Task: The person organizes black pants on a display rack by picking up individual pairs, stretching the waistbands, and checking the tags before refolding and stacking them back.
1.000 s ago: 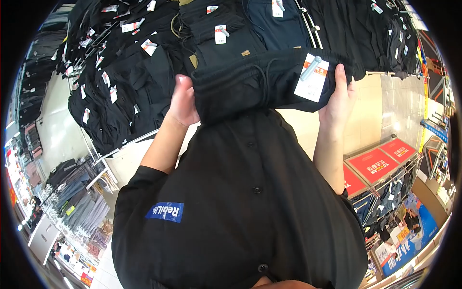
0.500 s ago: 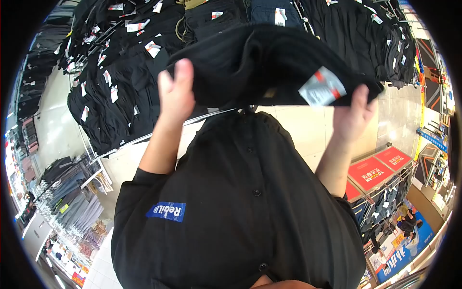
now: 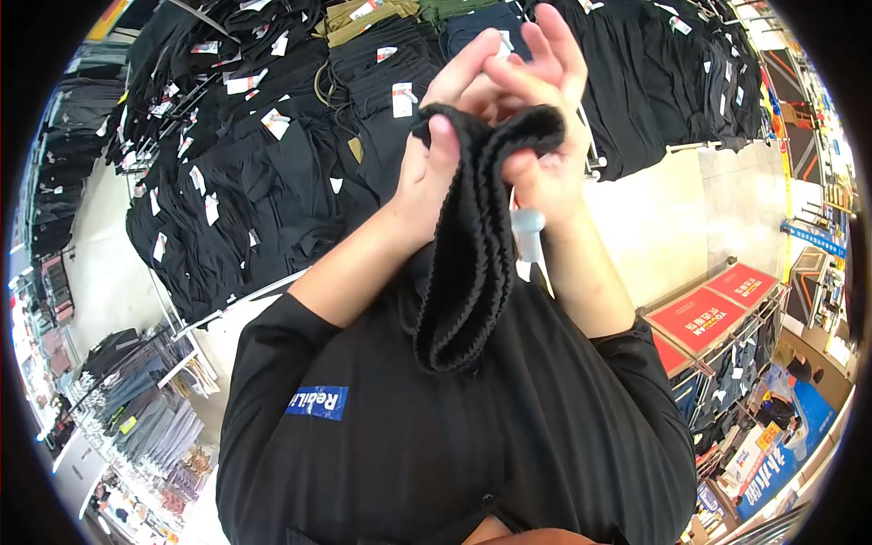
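A pair of black elastic-waist trousers (image 3: 472,263) is gathered between my two hands, its ribbed waistband folded into loops that hang down in front of my black shirt. My left hand (image 3: 425,173) grips the band from the left, with the thumb over its top edge. From the right, my right hand (image 3: 552,154) pinches the other side of the band, thumb below and several fingers raised and spread above. A pale plastic security tag (image 3: 529,232) hangs just beneath my right hand. The trousers' lower part cannot be made out against the shirt.
Racks of black trousers (image 3: 272,173) with white price tags stretch ahead and left; more black trousers (image 3: 627,100) hang ahead right. Olive trousers (image 3: 368,23) sit at the back. A rack topped by red signs (image 3: 704,318) stands close on my right. Grey garments (image 3: 150,409) hang left.
My hands have come together from wide apart. The black garment, earlier stretched sideways between them with its price tag showing, is now bunched, its waistband edge facing me.
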Tool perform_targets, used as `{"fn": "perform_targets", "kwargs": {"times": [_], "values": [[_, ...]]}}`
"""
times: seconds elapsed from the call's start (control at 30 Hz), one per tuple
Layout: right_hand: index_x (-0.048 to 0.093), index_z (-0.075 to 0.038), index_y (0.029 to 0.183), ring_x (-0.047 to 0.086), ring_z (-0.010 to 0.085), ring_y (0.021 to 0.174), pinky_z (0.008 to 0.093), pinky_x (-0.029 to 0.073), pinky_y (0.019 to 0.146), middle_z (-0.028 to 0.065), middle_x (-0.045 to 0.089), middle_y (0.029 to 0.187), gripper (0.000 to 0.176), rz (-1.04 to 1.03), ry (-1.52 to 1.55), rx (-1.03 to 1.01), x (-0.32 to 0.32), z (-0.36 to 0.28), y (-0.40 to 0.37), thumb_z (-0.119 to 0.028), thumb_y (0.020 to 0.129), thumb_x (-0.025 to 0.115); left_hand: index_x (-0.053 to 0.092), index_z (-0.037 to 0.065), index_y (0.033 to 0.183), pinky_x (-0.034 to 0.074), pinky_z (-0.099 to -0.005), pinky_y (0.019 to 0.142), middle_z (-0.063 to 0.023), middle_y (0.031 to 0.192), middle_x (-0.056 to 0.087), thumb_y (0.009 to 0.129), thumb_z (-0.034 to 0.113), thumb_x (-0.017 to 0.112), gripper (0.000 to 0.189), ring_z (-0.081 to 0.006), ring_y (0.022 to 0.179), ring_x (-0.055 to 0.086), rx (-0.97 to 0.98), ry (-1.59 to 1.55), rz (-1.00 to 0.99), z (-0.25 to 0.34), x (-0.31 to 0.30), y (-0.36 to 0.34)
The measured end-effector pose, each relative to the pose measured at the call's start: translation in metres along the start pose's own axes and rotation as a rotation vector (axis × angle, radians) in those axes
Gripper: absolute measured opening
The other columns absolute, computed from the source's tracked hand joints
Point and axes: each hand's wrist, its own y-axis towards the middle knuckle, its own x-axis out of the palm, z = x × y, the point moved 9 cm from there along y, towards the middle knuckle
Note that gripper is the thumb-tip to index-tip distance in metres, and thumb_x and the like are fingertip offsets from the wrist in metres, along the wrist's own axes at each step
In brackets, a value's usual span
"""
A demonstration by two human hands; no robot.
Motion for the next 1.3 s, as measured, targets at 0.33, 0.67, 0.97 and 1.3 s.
{"fn": "perform_targets", "kwargs": {"times": [0.33, 0.67, 0.97, 1.3], "values": [[0.053, 0.003, 0.136, 0.054, 0.0291, 0.127, 0.0424, 0.042, 0.107, 0.0158, 0.058, 0.139, 0.074, 0.177, -0.084, -0.017, -0.055, -0.012, -0.020, -0.043, 0.085, 0.082, 0.062, -0.001, 0.116, 0.042, -0.0291, 0.097, -0.0075, 0.114, 0.064, 0.105, 0.035, 0.057, 0.038, -0.0146, 0.101, 0.058, 0.470, 0.725, 0.207, 0.065, -0.052, -0.016], [0.070, -0.001, 0.115, 0.059, 0.0430, 0.122, 0.0496, 0.049, 0.102, 0.0202, 0.063, 0.131, 0.063, -0.150, -0.385, -0.178, 0.000, -0.061, -0.034, -0.043, 0.073, 0.089, 0.054, 0.003, 0.110, 0.039, -0.0256, 0.089, -0.0002, 0.100, 0.051, 0.110, 0.028, 0.047, 0.026, -0.0091, 0.093, 0.045, 0.435, 0.700, 0.257, 0.068, -0.068, -0.025], [0.052, -0.004, 0.144, 0.055, 0.0324, 0.082, 0.0421, 0.048, 0.076, 0.0108, 0.059, 0.090, 0.086, -0.519, -0.652, 0.141, 0.016, -0.022, -0.064, -0.007, 0.067, 0.090, 0.057, 0.001, 0.103, 0.040, -0.0334, 0.096, -0.0123, 0.110, 0.055, 0.111, 0.038, 0.038, 0.042, -0.0204, 0.102, 0.052, 0.342, 0.589, -0.088, 0.050, -0.082, -0.053], [0.064, -0.006, 0.131, 0.058, 0.0276, 0.082, 0.0428, 0.050, 0.087, 0.0042, 0.057, 0.078, 0.068, -0.831, -0.605, 0.221, 0.012, -0.033, -0.054, -0.013, 0.067, 0.088, 0.077, 0.008, 0.088, 0.048, -0.0489, 0.094, -0.0133, 0.105, 0.066, 0.074, 0.045, 0.083, 0.041, -0.0351, 0.100, 0.062, 0.084, 1.148, -0.680, 0.081, -0.051, -0.081]]}}
